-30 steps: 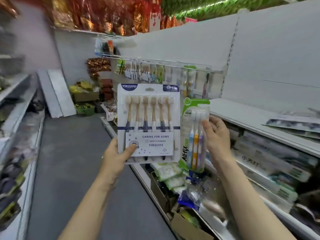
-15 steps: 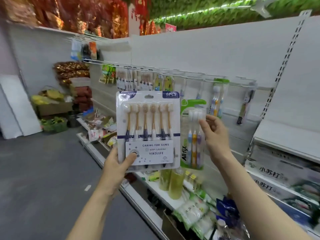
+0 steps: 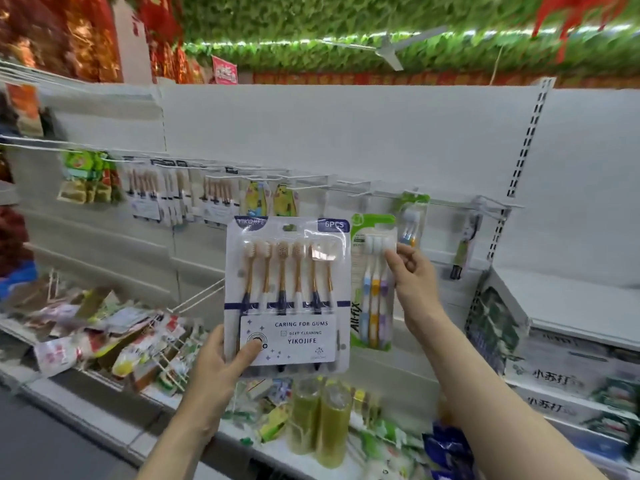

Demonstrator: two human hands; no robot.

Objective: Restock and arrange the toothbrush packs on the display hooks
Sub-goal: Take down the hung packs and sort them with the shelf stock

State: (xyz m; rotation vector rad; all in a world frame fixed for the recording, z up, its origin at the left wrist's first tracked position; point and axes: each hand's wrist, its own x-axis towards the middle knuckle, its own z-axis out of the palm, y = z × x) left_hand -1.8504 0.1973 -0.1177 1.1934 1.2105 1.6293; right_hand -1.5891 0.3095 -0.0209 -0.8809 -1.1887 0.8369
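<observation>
You've swung round to face the hook rail since a second ago, left hand gripping the six-pack, right hand pinching the green three-pack, both raised just below empty hooks, ready to hang.

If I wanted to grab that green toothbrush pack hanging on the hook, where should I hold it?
Probably the bottom half of the hanging green pack, coming from the front and pinching it by its two side edges. It hangs flat and upright from its top hole, so the top is taken by the hook. Holding low leaves the hole free to slide forward off the hook's end.
</observation>
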